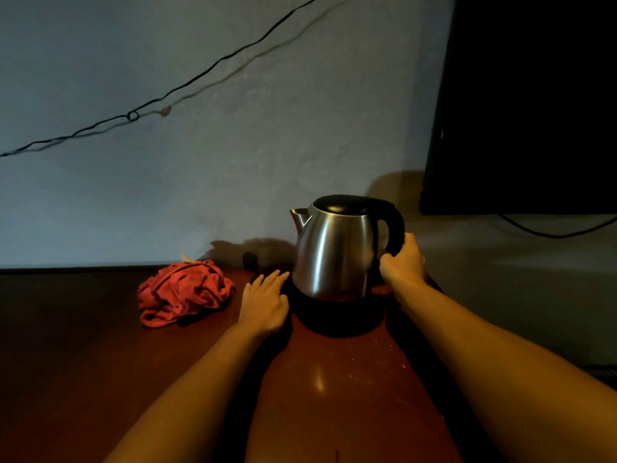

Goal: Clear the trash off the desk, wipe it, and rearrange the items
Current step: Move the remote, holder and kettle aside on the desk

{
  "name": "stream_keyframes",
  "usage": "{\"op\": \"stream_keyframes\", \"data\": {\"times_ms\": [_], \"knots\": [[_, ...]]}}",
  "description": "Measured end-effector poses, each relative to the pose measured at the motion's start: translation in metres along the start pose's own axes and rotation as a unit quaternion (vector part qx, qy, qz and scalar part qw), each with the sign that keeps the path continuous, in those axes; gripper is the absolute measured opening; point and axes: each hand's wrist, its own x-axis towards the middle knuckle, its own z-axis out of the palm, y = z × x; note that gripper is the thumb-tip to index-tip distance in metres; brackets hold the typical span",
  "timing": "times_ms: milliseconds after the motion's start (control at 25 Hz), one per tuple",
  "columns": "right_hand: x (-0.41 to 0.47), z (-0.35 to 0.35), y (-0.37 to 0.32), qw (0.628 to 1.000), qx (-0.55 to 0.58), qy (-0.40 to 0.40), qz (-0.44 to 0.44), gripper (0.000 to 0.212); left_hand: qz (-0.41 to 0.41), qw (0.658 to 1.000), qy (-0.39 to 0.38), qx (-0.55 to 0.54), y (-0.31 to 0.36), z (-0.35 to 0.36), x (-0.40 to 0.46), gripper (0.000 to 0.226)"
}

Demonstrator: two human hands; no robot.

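A steel electric kettle [334,252] with a black lid and handle stands on its round black base [337,320] near the back of the dark red-brown desk [334,379]. My right hand [404,262] grips the lower part of the kettle's black handle. My left hand [265,304] lies flat with straight fingers against the left edge of the black base. A crumpled red cloth [185,292] sits on the desk to the left of my left hand, apart from it.
A black monitor [527,105] hangs at the upper right with a cable [554,233] drooping below it. A thin black wire [167,95] runs slantwise across the grey wall. A small dark plug [250,260] lies behind the kettle base.
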Motion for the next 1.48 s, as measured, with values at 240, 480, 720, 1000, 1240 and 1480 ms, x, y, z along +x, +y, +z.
{"op": "stream_keyframes", "data": {"times_ms": [240,480,720,1000,1240,1480], "knots": [[-0.005,-0.019,0.014,0.999,-0.040,-0.002,-0.010,0.041,0.002,0.997,-0.031,0.075,0.010,-0.005,-0.002,0.060],[-0.007,-0.033,0.022,0.998,-0.035,-0.035,-0.029,0.035,0.001,0.999,-0.053,0.012,0.017,-0.004,0.004,0.065],[-0.006,-0.042,0.035,0.996,-0.015,-0.085,-0.038,0.034,-0.029,0.997,-0.062,0.040,0.020,0.000,0.013,0.068],[-0.007,-0.044,0.038,0.993,-0.015,-0.100,-0.055,0.033,-0.022,0.998,0.054,0.040,0.024,-0.005,-0.002,0.057],[-0.008,-0.039,0.034,0.994,-0.028,-0.098,-0.034,0.039,-0.270,0.963,0.022,0.020,0.028,-0.005,-0.014,0.117],[-0.008,-0.040,0.036,0.993,-0.041,-0.109,-0.030,0.039,-0.296,0.952,0.062,-0.038,0.029,-0.009,-0.004,0.110]]}}
